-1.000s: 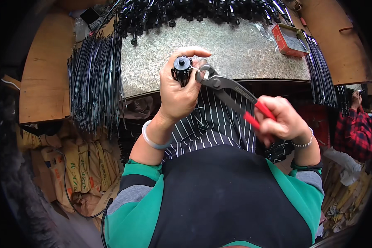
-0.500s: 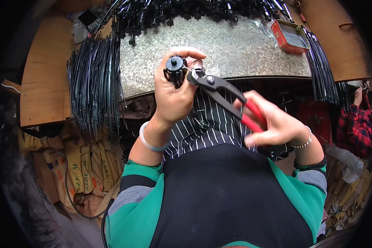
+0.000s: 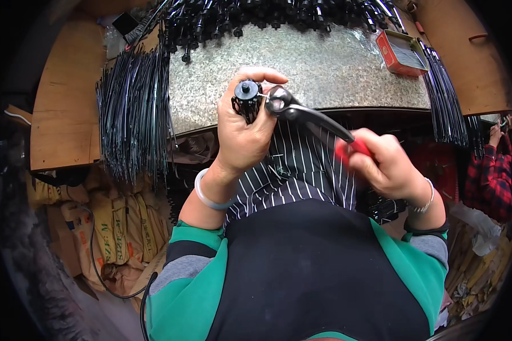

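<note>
Speckled tabletop point(image 3: 352, 74) lies beyond the left hand point(image 3: 240, 136), which grips a black piece point(image 3: 246, 91); the right hand point(image 3: 388, 165), slack moments ago, squeezes red-handled pliers point(image 3: 324, 123), apparently pinching thin wire point(image 3: 262, 95).

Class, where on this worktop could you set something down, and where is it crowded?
The speckled tabletop is bare across its middle, between the left hand and the red box, and in a patch left of that hand, beside the dark rods. Its far side is crowded with black fittings.

Red-handled black pliers point(image 3: 323, 121), white-striped cloth point(image 3: 310, 165)
</note>
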`<act>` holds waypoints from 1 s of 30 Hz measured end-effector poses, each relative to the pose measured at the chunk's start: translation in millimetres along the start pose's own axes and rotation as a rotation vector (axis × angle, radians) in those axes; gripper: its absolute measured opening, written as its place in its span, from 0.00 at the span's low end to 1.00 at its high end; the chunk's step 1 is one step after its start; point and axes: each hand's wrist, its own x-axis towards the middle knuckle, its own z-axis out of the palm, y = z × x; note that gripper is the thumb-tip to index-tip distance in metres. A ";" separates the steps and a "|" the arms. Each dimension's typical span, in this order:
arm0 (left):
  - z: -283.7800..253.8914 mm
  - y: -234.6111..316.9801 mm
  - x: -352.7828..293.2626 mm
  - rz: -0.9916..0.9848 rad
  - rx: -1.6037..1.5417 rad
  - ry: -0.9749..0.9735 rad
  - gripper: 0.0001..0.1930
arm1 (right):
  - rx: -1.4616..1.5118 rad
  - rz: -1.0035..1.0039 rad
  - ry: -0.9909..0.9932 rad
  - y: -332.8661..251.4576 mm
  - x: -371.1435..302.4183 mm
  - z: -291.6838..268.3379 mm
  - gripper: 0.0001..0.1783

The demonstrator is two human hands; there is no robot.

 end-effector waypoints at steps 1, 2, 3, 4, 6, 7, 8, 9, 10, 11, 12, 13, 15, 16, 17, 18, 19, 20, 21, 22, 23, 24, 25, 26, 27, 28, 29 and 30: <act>-0.3 -0.3 0.4 -0.001 0.001 -0.001 0.12 | 0.437 0.388 -0.331 -17.7 5.4 -8.6 0.21; -0.7 -0.5 0.7 -0.013 -0.011 0.008 0.12 | 0.438 0.388 -0.330 -15.8 7.9 -4.0 0.21; -1.0 -0.7 0.8 -0.025 -0.024 0.016 0.12 | 0.285 0.168 -0.219 -10.1 10.6 2.2 0.21; -1.2 -0.8 0.5 -0.037 -0.036 0.025 0.12 | 0.131 -0.050 -0.106 -7.6 12.6 6.5 0.22; -0.4 -0.6 0.9 -0.039 -0.025 0.036 0.11 | -0.038 0.058 -0.002 -12.1 12.0 7.9 0.28; 0.1 -0.6 0.8 -0.043 -0.013 0.048 0.10 | -0.101 -0.087 0.066 -6.7 13.5 11.1 0.30; 0.5 -0.6 0.8 -0.048 -0.002 0.059 0.09 | -0.164 -0.233 0.133 -1.1 15.0 14.2 0.32; 0.7 -0.7 1.0 -0.052 0.010 0.071 0.08 | -0.226 -0.378 0.201 1.7 15.6 15.2 0.35; 0.6 -0.8 1.1 -0.053 0.010 0.070 0.08 | -0.201 -0.364 0.152 3.2 17.1 11.9 0.38; 0.3 -1.1 1.5 -0.050 0.028 0.072 0.08 | -0.200 -0.363 0.153 5.3 18.9 10.4 0.38; 0.0 -1.2 1.9 -0.047 0.047 0.074 0.07 | -0.238 -0.388 0.179 8.2 21.0 9.8 0.37; -0.1 -1.2 2.0 -0.044 0.065 0.075 0.07 | -0.277 -0.413 0.205 10.7 22.6 9.6 0.36; 0.4 -1.6 1.4 -0.038 0.081 0.077 0.07 | -0.316 -0.437 0.231 12.3 23.5 8.4 0.35; 0.8 -1.9 1.0 -0.033 0.098 0.080 0.07 | -0.283 -0.401 0.205 12.2 23.4 7.4 0.33; 1.2 -2.1 0.8 -0.027 0.114 0.083 0.06 | -0.250 -0.365 0.179 11.6 23.0 6.3 0.32; 1.2 -1.9 0.9 -0.027 0.113 0.083 0.06 | -0.217 -0.329 0.154 10.7 22.2 5.2 0.31; 0.9 -1.3 1.2 -0.030 0.087 0.073 0.06 | -0.218 -0.328 0.155 8.9 21.1 3.9 0.31; 0.1 -0.7 1.2 -0.035 0.063 0.064 0.06 | -0.152 -0.302 0.131 6.4 19.9 2.3 0.26; -0.7 -0.3 1.1 -0.039 0.039 0.055 0.06 | -0.087 -0.275 0.109 3.2 18.5 0.1 0.23; -1.4 -0.2 0.9 -0.040 0.038 0.054 0.06 | -0.022 -0.248 0.086 -0.2 16.9 -2.3 0.19; -2.2 -0.1 0.6 -0.036 0.045 0.034 0.07 | -0.022 -0.247 0.088 -3.6 14.5 -5.9 0.19; -2.9 -0.1 0.4 -0.033 0.052 0.015 0.08 | -0.120 -0.189 0.070 -6.9 11.2 -11.1 0.15; -3.6 0.1 0.0 -0.029 0.061 -0.002 0.09 | -0.217 -0.132 0.048 -10.0 8.7 -16.5 0.10; -4.1 0.5 0.2 -0.030 0.064 -0.001 0.09 | -0.313 -0.076 0.027 -13.6 7.0 -20.8 0.07; -3.8 1.1 1.4 0.020 0.120 -0.027 0.09 | -0.338 -0.086 0.088 -19.2 4.5 -21.8 0.08; -3.7 1.8 3.0 0.070 0.176 -0.053 0.10 | -0.337 -0.085 0.089 -23.2 3.6 -22.7 0.08; -3.9 2.2 4.7 0.121 0.233 -0.079 0.11 | -0.418 -0.088 0.108 -26.9 3.4 -23.6 0.09; -4.7 2.3 7.6 0.123 0.233 -0.078 0.11 | -0.501 -0.092 0.129 -30.2 3.3 -24.5 0.11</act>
